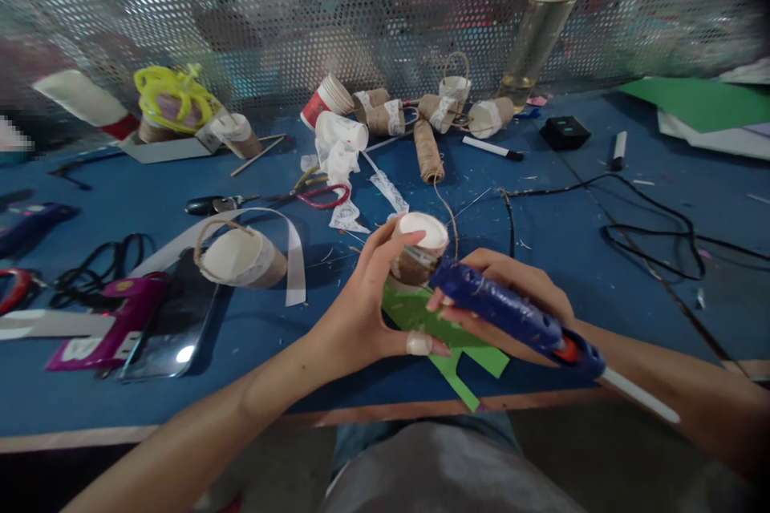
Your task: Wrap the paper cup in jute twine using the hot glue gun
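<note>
A small white paper cup (428,229), its side wrapped in brown twine, is under the fingers of my left hand (366,304). Those fingers curve around its left side and rim, while the thumb, with something pale wrapped on it, extends below. My right hand (517,288) grips a blue glue gun (511,309), a white glue stick poking from its rear. The nozzle is at the cup's near side; whether it touches cannot be made out. Green paper (421,317) with cut strips lies underneath. A twine strand runs from the twine roll (427,152) toward the cup.
Left lie a handled twine-wrapped cup (241,256), a phone (174,321), a purple glue gun (114,325) and white ribbon (294,256). Behind are red-handled scissors (325,196), lace (388,188), several wrapped cups and a bottle (541,24). A black cable (650,212) loops right.
</note>
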Demonstrator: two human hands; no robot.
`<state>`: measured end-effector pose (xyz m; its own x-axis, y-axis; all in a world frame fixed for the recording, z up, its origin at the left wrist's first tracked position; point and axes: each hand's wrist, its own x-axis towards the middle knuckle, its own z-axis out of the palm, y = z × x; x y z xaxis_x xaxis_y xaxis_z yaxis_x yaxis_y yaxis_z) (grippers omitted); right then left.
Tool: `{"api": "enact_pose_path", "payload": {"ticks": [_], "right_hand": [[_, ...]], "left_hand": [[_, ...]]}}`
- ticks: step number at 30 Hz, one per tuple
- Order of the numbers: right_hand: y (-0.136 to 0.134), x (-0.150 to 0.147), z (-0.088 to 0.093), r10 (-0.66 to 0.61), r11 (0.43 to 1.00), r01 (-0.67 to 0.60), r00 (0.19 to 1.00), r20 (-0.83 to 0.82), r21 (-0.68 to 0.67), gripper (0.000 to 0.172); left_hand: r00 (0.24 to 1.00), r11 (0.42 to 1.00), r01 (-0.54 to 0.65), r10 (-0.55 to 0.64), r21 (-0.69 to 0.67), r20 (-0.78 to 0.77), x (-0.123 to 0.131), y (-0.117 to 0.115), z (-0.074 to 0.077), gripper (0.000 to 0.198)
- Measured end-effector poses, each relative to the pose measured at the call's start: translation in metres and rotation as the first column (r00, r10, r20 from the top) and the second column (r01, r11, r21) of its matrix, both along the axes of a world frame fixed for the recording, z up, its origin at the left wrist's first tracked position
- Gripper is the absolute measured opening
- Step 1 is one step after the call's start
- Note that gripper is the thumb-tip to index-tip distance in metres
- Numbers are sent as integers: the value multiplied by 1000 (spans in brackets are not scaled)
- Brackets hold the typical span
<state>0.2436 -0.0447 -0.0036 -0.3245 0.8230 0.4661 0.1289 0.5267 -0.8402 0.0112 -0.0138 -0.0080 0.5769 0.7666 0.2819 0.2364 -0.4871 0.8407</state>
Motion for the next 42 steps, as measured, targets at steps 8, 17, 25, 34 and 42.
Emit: {"api": "enact_pose_path", "payload": {"ticks": [8,17,25,34,42], "right_hand": [[7,8,-7,242,966,-242,970,11,90,12],[5,10,-3,252,960,-246,967,-31,130,17],[4,7,-3,155,985,-147,985,-82,94,12],[6,6,-3,240,962,-229,969,-64,149,16],[7,9,-5,230,967,-220,971,-70,127,15]], "left_hand": [[1000,999,-6,6,46,18,0,3,-3,117],[1000,996,-14,13,90,8,-2,5,-4,119],[999,994,-33,36,103,-27,-4,5,1,116],[999,993,-32,34,113,-14,-2,5,-1,116],[1000,995,-29,30,98,-9,-3,6,-4,115]]}}
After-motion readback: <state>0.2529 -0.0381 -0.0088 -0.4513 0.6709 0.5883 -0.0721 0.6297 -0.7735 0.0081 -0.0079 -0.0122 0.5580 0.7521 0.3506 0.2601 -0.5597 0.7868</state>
